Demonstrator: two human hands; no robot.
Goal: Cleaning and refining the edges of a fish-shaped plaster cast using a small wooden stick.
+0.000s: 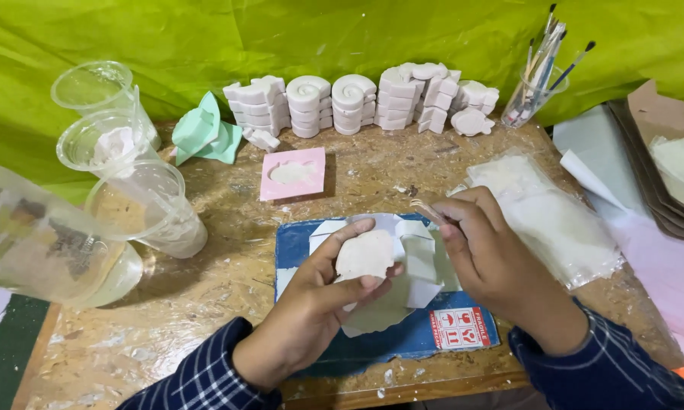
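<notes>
My left hand (311,304) grips a round off-white plaster piece (364,257) over a white sheet of paper (418,266) that lies on a blue mat (304,243). My right hand (494,258) holds a thin light-coloured stick-like tool (427,210) right beside the piece, its tip pointing up and left. Both sleeves are dark blue plaid.
Stacks of white plaster casts (357,102) line the back of the wooden table (205,288). A pink mould (292,173), a mint-green mould (201,133), clear plastic cups (148,205), a cup of brushes (535,83), a plastic bag (547,216) and cardboard trays (661,167) surround the mat.
</notes>
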